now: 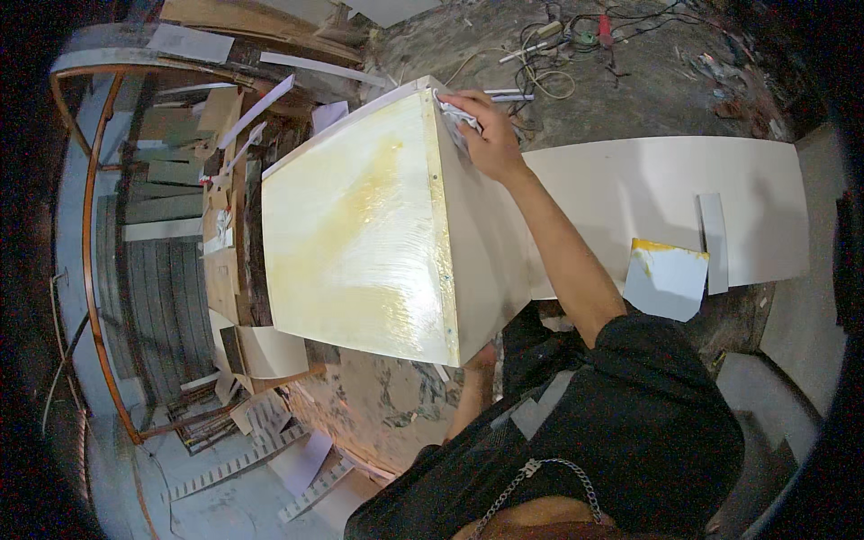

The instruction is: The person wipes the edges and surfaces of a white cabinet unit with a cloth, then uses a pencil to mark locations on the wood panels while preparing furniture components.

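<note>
A large white box-like panel piece [360, 234] stands tilted in front of me, its top face coated with a shiny, wet-looking yellow film. Screws or nails dot the strip along its right edge. My right hand [490, 139] is closed around a crumpled white cloth or tissue [457, 115], pressed against the far right corner of the box. At the near lower corner, my left hand [483, 357] touches or lies close to the box; its fingers are mostly hidden.
A long white board [594, 189] lies to the right, with a small white plate with a yellow-smeared edge [666, 286] and a narrow strip [712, 243] on it. Tangled cables [549, 54] lie on the far floor. A copper-coloured metal frame [93, 207] and offcuts fill the left.
</note>
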Demonstrator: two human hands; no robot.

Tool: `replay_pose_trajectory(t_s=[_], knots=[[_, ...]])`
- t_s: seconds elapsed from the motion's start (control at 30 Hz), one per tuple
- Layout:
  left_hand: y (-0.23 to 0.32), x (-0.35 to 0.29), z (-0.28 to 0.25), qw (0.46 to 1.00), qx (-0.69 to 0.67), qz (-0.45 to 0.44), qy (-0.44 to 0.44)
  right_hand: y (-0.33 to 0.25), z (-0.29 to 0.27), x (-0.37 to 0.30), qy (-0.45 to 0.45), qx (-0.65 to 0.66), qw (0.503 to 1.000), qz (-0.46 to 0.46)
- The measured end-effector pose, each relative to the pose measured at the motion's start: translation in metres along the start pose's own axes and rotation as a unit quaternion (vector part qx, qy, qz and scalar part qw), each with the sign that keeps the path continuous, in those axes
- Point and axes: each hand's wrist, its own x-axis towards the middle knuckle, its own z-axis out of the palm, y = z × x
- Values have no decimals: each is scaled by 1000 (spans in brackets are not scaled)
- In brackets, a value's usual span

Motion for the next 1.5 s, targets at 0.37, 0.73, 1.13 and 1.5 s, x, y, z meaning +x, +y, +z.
replay_pose_trajectory(t_s=[0.37, 0.73, 1.13, 1.5], knots=[[-5, -5, 3, 1000, -3, 5, 0, -2, 1, -10, 13, -21, 999, -39], [-7, 8, 8, 999, -2, 32, -16, -26, -45, -20, 154, 555, 808, 127], [-4, 4, 0, 985, 144, 93, -23, -6, -4, -18, 116, 522, 823, 191], [-19, 21, 9, 999, 12, 41, -19, -7, 6, -6, 108, -96, 989, 15]])
